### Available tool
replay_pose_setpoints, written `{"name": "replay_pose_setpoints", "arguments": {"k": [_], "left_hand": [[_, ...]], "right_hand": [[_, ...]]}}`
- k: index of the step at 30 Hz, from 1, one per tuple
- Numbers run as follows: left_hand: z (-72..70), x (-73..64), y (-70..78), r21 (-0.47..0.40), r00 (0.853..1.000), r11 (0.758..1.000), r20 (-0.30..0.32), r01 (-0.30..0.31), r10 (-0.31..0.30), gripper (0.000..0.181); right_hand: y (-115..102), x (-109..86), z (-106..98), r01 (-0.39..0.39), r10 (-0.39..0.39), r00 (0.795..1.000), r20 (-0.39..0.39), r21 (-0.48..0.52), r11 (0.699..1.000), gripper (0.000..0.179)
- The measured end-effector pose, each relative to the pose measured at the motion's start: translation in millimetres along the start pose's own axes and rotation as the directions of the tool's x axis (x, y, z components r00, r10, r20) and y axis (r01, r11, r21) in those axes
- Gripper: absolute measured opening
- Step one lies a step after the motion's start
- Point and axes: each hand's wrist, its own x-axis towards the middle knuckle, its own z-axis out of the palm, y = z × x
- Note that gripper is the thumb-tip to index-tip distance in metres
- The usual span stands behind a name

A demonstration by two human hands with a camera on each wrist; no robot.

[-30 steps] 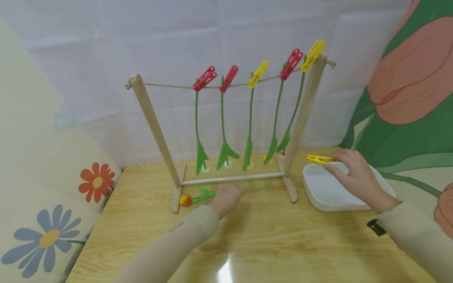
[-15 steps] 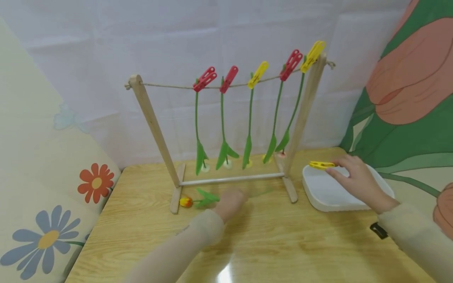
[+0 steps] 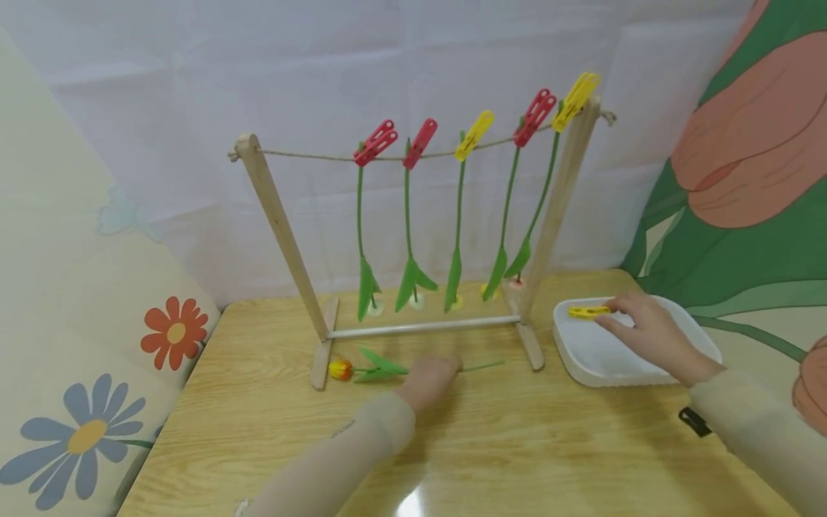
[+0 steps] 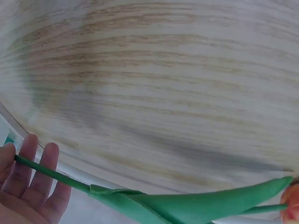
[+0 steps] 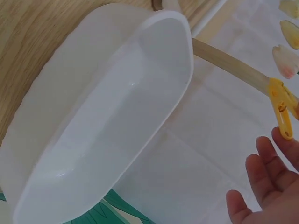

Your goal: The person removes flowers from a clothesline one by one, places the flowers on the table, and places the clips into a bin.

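Note:
An orange-and-yellow artificial tulip (image 3: 340, 370) lies crosswise low over the table, its bloom to the left. My left hand (image 3: 431, 380) pinches its green stem; in the left wrist view the leaf (image 4: 187, 205) spreads between those fingers and the bloom. Over at the right, my right hand (image 3: 646, 332) holds a yellow clothespin (image 3: 586, 312) by one end, above the white basin (image 3: 568, 366). The right wrist view has the clothespin (image 5: 281, 109) between thumb and index finger, the other fingers spread. Nothing shows inside the basin (image 5: 112, 107).
A wooden rack (image 3: 281, 222) stands at the back with a cord (image 3: 304, 155) strung across. Several tulips hang bloom-down from it by red clothespins (image 3: 376, 143) and yellow ones (image 3: 474, 136). A white bar (image 3: 420, 328) joins the feet. A black object (image 3: 694, 421) shows beneath the right sleeve.
My right hand has come down slightly with the clothespin over the basin. My left hand has shifted a little right along the tulip, whose stem end has swung toward me.

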Motion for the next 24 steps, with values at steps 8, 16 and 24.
{"name": "replay_pose_setpoints", "arguments": {"k": [8,16,24], "left_hand": [[8.9,0.3,3.7,0.042,1.000,0.999,-0.009,-0.005,0.005,0.005],[12.4,0.2,8.8,0.054,1.000,0.998,0.003,0.010,-0.010,0.013],[16.4,0.6,11.0,0.065,0.999,0.998,0.036,0.022,-0.025,0.017]], "right_hand": [[12,3.7,7,-0.064,0.071,0.990,0.119,-0.061,0.996,0.029],[22,7.0,10,-0.083,0.121,0.950,0.287,-0.141,0.987,0.027],[24,10.4,15,-0.071,0.119,0.929,0.350,-0.147,0.987,0.026]]}}
